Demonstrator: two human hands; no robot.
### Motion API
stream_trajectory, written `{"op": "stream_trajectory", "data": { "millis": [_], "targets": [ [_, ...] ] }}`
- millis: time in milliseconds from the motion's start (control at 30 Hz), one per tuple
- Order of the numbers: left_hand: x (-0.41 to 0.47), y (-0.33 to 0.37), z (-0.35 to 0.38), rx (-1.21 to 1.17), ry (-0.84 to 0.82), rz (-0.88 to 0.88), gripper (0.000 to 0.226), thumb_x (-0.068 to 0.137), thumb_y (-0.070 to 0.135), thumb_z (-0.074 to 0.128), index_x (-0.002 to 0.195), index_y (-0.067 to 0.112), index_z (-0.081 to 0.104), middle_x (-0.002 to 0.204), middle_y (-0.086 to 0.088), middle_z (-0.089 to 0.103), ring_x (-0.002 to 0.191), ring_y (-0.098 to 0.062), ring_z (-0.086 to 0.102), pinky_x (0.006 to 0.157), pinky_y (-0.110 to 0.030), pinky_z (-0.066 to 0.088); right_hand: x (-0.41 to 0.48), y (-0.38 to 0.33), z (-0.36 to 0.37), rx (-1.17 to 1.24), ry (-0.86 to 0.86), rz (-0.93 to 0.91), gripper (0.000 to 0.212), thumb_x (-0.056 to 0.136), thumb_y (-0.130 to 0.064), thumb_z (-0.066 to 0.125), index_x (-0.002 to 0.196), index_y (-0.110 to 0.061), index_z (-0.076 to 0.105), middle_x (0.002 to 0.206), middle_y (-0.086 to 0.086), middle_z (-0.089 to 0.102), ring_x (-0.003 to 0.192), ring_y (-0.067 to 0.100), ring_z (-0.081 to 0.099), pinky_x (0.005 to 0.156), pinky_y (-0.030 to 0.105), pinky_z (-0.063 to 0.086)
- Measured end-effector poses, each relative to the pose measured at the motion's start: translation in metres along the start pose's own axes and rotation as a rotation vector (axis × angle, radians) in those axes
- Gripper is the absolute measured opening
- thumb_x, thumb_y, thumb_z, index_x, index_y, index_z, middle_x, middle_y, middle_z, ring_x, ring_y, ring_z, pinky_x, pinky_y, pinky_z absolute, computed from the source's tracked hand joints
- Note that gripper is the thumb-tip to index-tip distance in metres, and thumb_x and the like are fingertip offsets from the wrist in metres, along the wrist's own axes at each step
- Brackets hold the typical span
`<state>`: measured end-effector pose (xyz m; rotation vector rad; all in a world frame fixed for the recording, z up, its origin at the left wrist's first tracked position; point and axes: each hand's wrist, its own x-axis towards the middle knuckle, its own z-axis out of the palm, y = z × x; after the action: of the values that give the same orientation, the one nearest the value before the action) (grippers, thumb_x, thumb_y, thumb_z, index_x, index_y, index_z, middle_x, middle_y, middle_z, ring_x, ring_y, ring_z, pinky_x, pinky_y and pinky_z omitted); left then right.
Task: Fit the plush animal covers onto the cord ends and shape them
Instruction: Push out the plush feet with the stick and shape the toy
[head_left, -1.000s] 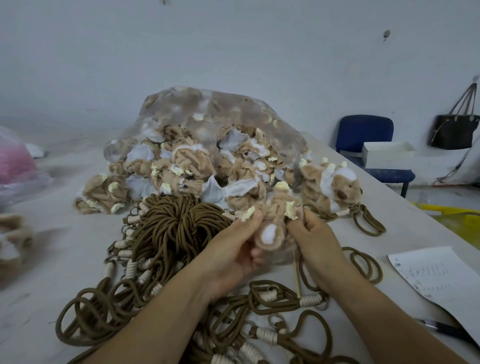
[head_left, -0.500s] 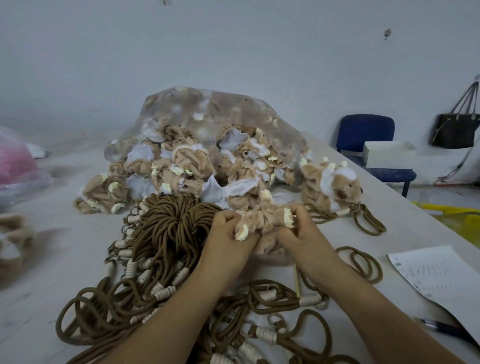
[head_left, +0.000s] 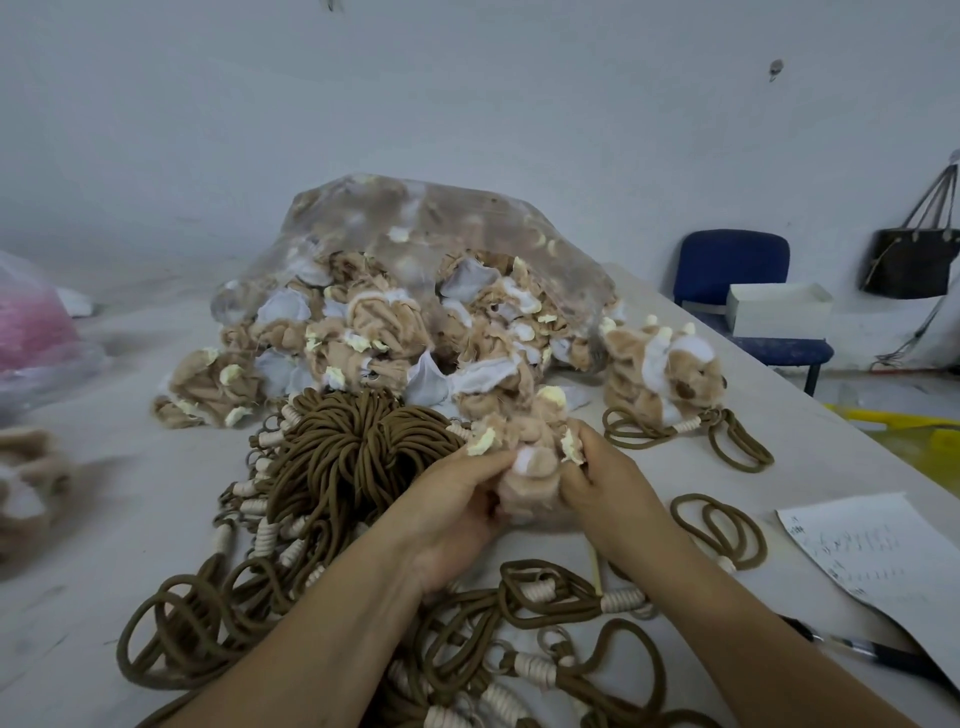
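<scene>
A tan plush animal cover (head_left: 530, 467) with cream ear tips and a white patch is held between both hands over the table. My left hand (head_left: 457, 499) grips its left side with the thumb on top. My right hand (head_left: 602, 483) pinches its right side. Brown cords (head_left: 358, 452) with cream wound ends lie bundled to the left and spread under my forearms. A thin cream stick (head_left: 595, 564) shows below my right hand. Finished plush animals (head_left: 665, 364) on cords sit to the right.
A clear plastic bag (head_left: 415, 244) spilling several plush covers lies behind the cords. A paper sheet (head_left: 872, 551) and a pen (head_left: 883, 657) lie at the right table edge. A blue chair (head_left: 737, 270) with a white box stands beyond. A pink bag (head_left: 31, 322) sits far left.
Both hands turned and kneaded the plush cover; it went from upright to bunched, and now its white patch faces me again.
</scene>
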<state>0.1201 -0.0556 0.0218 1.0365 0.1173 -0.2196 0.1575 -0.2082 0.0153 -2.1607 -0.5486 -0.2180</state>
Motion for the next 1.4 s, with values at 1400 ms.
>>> {"op": "stream_trajectory", "data": {
  "millis": [1400],
  "targets": [
    [0.005,-0.008,-0.003,-0.018,-0.036,0.232,0.026,0.082,0.017,0.063,0.104,0.006,0.071,0.105,-0.017,0.072,0.095,-0.024,0.069,0.083,-0.032,0.058,-0.008,0.0,-0.005,0.047,-0.005,0.135,0.032,0.096,-0.02,0.042,0.064,-0.017,0.047,0.067,-0.003,0.055,0.065,0.015,0.048,0.058,0.028,0.035]
  ]
}}
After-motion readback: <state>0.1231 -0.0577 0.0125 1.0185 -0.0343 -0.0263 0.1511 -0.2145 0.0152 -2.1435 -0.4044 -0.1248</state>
